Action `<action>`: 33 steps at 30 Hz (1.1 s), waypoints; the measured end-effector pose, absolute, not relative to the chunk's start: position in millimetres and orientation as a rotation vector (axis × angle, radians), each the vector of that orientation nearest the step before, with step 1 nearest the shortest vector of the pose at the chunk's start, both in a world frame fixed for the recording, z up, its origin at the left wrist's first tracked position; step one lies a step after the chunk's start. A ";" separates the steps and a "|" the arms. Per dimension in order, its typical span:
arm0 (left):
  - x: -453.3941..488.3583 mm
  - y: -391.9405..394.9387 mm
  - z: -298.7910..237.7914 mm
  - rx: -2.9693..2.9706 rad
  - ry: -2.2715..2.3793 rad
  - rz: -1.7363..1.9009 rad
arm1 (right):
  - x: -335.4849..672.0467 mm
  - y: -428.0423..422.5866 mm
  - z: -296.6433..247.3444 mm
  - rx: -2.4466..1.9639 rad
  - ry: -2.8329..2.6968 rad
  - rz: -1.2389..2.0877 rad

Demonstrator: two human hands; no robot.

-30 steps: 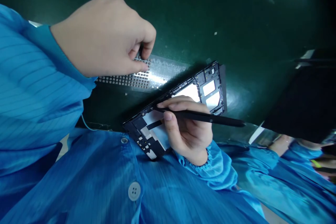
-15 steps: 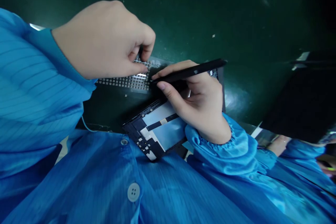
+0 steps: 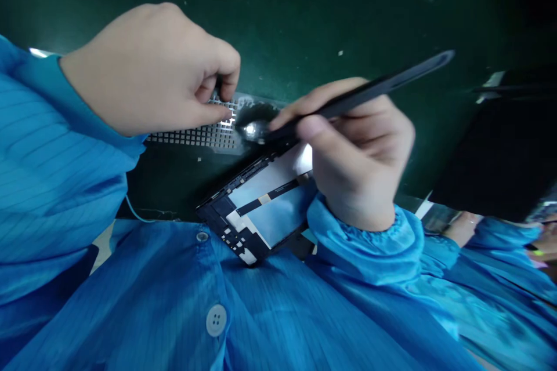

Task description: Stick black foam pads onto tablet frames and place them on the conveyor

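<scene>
My left hand [image 3: 161,72] is closed, with thumb and index finger pinched at a sheet of small square pads [image 3: 191,138] on the table. The fingers and wrist cover part of this sheet. In my right hand [image 3: 361,151] is a slim black tool, most likely tweezers [image 3: 369,95], held like a pen. Its working tip is dark and hard to make out near the sheet's right end. Below the right hand an opened tablet or large phone [image 3: 278,214] lies tilted against my front, its inner parts showing. The right hand hides its upper right part.
The dark green table [image 3: 296,6] carries a few loose small pads, one a stray pad [image 3: 340,53] beyond the hands. A large black panel [image 3: 496,168] is at the right. Another person's hand [image 3: 463,226] and blue sleeve show at the lower right.
My right hand has moved right, away from the left hand, and the black tool's rear end now reaches farther up and right. The left hand keeps its pinch at the sheet.
</scene>
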State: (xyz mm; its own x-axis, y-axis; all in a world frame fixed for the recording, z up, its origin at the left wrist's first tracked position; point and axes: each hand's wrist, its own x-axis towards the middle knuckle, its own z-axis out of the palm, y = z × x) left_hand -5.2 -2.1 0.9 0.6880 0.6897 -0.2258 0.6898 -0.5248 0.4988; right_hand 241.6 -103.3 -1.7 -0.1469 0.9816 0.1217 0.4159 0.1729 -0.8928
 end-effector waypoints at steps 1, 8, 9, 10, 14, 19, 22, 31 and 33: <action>-6.4 -2.4 0.2 2.339 1.046 0.008 | 244.7 -107.2 -3.8 -1.341 -1.589 0.854; -14.6 -1.6 -8.7 2.377 1.037 0.102 | 258.7 -134.4 -28.3 -1.373 -1.433 0.604; -15.6 -1.1 -10.0 2.372 1.040 0.106 | 258.7 -135.9 -29.9 -1.357 -1.443 0.613; -16.6 -0.6 -11.3 2.367 1.036 0.105 | 258.5 -136.7 -30.5 -1.345 -1.448 0.621; -20.7 0.4 -16.3 2.358 1.024 0.117 | 257.9 -137.0 -28.4 -1.339 -1.503 0.653; -24.7 0.7 -22.1 2.358 1.011 0.133 | 260.9 -139.7 -27.3 -1.368 -1.608 0.584; -22.2 0.7 -20.3 2.353 1.020 0.151 | 260.1 -141.0 -16.8 -1.399 -1.730 0.508; -3.5 -4.8 1.7 2.320 1.069 0.006 | 236.9 -105.7 5.4 -1.241 -1.998 0.960; -2.5 -4.9 3.5 2.314 1.100 -0.033 | 234.6 -103.4 -0.9 -1.264 -2.019 0.961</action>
